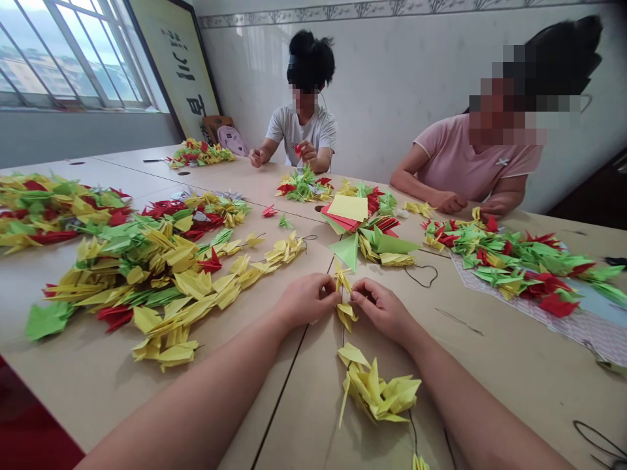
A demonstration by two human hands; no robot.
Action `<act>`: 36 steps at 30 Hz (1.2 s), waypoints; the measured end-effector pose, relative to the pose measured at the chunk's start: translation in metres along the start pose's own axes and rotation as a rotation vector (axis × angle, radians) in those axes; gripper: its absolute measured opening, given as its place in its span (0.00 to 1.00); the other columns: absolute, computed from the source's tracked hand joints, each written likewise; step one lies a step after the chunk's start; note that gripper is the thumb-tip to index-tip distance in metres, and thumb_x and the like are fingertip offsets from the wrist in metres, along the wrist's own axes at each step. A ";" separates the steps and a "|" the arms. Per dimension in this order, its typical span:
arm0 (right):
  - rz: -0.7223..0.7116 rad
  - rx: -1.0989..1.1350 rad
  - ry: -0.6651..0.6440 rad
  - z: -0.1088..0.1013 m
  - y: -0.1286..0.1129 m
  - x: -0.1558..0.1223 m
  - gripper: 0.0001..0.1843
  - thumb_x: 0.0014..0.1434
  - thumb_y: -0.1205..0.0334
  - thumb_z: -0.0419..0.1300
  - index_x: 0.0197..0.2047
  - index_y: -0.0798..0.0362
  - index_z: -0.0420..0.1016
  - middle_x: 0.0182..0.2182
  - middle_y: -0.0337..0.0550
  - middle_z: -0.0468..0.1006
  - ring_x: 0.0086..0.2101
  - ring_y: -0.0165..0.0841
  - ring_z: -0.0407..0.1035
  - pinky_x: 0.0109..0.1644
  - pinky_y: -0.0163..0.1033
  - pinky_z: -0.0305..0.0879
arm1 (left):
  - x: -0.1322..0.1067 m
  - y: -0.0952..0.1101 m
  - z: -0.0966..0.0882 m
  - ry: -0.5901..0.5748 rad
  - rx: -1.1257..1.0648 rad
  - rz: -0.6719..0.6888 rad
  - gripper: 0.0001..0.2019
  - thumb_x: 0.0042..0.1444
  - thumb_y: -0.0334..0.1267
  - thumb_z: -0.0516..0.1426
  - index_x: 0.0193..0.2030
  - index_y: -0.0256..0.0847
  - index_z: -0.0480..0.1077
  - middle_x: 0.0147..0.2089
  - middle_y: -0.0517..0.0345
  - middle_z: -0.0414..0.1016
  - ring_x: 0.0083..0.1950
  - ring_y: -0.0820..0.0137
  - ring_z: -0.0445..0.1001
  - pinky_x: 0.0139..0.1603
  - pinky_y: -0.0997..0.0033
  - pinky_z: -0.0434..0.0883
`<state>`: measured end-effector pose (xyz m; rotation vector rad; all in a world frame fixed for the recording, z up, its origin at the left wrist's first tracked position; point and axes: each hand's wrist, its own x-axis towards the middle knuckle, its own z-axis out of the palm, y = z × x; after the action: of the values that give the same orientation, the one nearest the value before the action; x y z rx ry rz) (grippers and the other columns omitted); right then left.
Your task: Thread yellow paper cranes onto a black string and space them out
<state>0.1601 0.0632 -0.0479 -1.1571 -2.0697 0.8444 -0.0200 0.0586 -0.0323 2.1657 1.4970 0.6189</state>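
Observation:
My left hand (309,301) is closed, its thumb and fingers pinching the edge of a small folded yellow paper crane (343,279). From the other side, my right hand (385,308) pinches at the same crane with bent fingers. Just below the fingertips another yellow paper crane (347,316) hangs on a dark thread (343,336). Nearer to me, along the same line, lies a bunch of yellow cranes (379,391), with thread (414,431) running on toward the table's near edge. Whether a needle is between my fingers cannot be made out.
Heaps of yellow, green and red cranes (161,254) cover the table's left side. Square paper sheets (347,209) lie ahead, and more strung cranes (519,261) lie at right. Loose thread (459,321) is near my right arm. Two people (306,130) sit opposite, working with their hands.

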 end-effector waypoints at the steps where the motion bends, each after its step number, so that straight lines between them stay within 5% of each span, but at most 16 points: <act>1: -0.006 0.009 -0.006 0.000 0.000 0.000 0.07 0.57 0.60 0.49 0.32 0.53 0.64 0.27 0.39 0.68 0.28 0.29 0.61 0.33 0.34 0.59 | 0.000 0.000 0.000 0.003 0.002 -0.001 0.09 0.51 0.43 0.50 0.30 0.41 0.67 0.28 0.62 0.70 0.28 0.74 0.65 0.29 0.75 0.60; 36: -0.036 -0.059 -0.041 -0.001 -0.006 -0.002 0.07 0.56 0.60 0.51 0.33 0.53 0.67 0.28 0.38 0.70 0.29 0.29 0.63 0.32 0.33 0.59 | 0.004 -0.006 0.004 -0.001 0.011 0.002 0.09 0.51 0.40 0.49 0.34 0.41 0.68 0.33 0.60 0.71 0.32 0.72 0.67 0.31 0.74 0.61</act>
<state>0.1588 0.0598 -0.0433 -1.1388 -2.1555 0.8012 -0.0213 0.0636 -0.0387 2.1760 1.5014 0.6108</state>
